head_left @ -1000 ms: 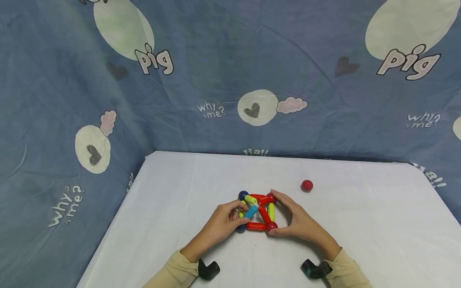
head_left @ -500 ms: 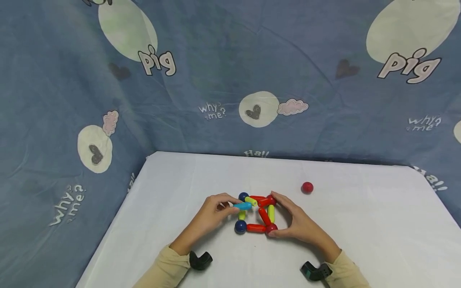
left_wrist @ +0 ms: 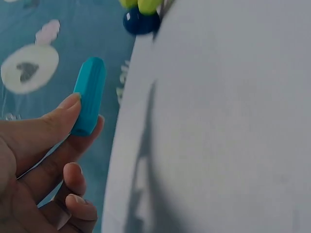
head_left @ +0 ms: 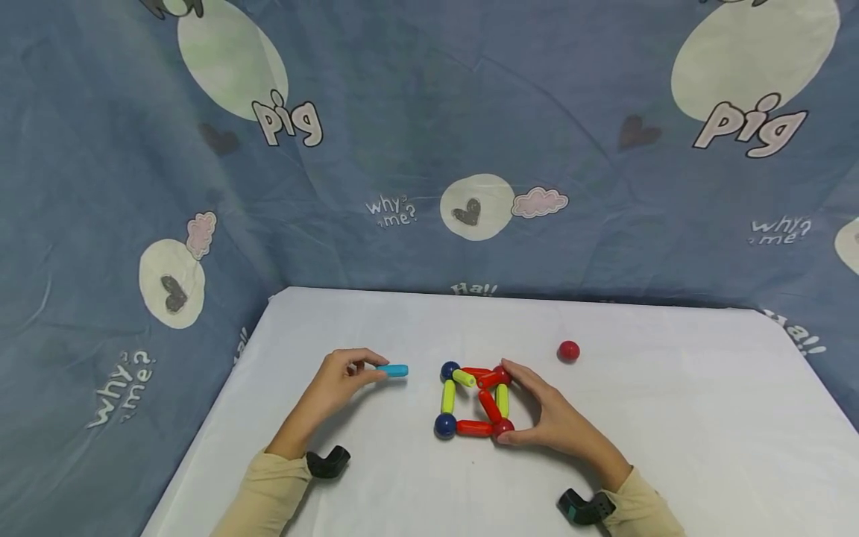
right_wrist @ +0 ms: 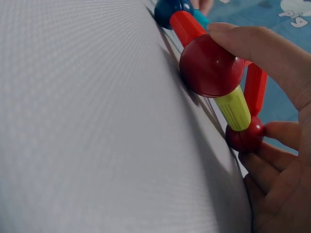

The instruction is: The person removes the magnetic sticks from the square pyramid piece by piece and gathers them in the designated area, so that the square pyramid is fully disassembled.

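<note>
Between thumb and fingertips my left hand [head_left: 341, 382] pinches a light-blue magnetic rod [head_left: 394, 370], held apart from the frame to its left. The rod [left_wrist: 90, 97] looks ridged in the left wrist view. A square frame of magnetic rods and balls lies on the table, with dark blue balls [head_left: 446, 426] at its left corners. Red rods [head_left: 473, 428] and yellow-green rods [head_left: 447, 397] join the corners; several extra rods lean up and inward. My right hand [head_left: 555, 415] grips the frame's right side, thumb on the near red ball [right_wrist: 211, 65], fingers at the far red ball [right_wrist: 245, 135].
A loose red ball [head_left: 568, 351] rests behind and to the right of the frame. The white tabletop [head_left: 671, 403] ends at a blue printed cloth [head_left: 362, 134] behind and at the left. Dark wrist cameras [head_left: 328, 462] sit on both wrists.
My left hand has carried the light-blue rod leftward, out from over the frame and away from it. The right hand still holds the frame's right side in the same place.
</note>
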`<state>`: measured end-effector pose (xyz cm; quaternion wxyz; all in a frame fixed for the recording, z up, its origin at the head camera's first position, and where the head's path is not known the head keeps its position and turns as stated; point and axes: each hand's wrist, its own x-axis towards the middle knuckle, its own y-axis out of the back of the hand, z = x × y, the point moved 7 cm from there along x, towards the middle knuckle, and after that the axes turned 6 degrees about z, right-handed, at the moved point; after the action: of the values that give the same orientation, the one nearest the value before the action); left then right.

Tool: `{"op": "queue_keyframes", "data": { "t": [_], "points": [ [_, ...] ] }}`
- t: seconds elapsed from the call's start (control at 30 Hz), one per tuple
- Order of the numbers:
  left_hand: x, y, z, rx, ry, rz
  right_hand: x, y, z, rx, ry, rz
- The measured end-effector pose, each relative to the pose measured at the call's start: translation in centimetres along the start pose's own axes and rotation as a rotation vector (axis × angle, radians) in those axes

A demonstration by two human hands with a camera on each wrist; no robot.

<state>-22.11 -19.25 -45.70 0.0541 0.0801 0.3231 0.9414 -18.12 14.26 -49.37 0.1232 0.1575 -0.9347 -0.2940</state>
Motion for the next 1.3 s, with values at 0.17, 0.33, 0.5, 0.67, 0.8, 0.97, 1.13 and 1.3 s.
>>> {"op": "queue_keyframes", "data": {
  "t": [0.17, 0.33, 0.5, 0.67, 0.8, 0.97, 1.13, 1.3],
  "points": [
    [-0.1, 0.7, -2.3, 0.010, 0.042, 0.018, -0.1, -0.1, 0.1, -0.002, -0.002, 0.000],
    [0.0, 0.3, -3.0, -0.003, 0.055, 0.024, -0.2, -0.1, 0.2, -0.004, -0.001, -0.002],
    [0.5, -1.0, -2.5, -0.007, 0.032, -0.008, -0.1, -0.1, 0.2, 0.002, -0.001, -0.001],
    [0.9, -1.8, -2.4, 0.010, 0.036, -0.016, 0.0, -0.3, 0.2, -0.001, -0.009, -0.012],
    [1.0, -2.0, -2.5, 0.018, 0.049, -0.011, 0.0, -0.3, 0.2, -0.006, -0.007, -0.011],
    [1.1, -2.1, -2.2, 0.010, 0.032, -0.017, 0.0, 0.0, 0.1, -0.007, 0.000, -0.005],
    [1.1, -2.1, -2.1, 0.003, 0.030, -0.018, 0.0, 0.0, 0.1, -0.002, 0.004, -0.006],
    [1.0, -2.1, -2.2, -0.003, 0.031, -0.019, 0.0, 0.0, 0.1, 0.002, 0.005, -0.005]
  ]
}}
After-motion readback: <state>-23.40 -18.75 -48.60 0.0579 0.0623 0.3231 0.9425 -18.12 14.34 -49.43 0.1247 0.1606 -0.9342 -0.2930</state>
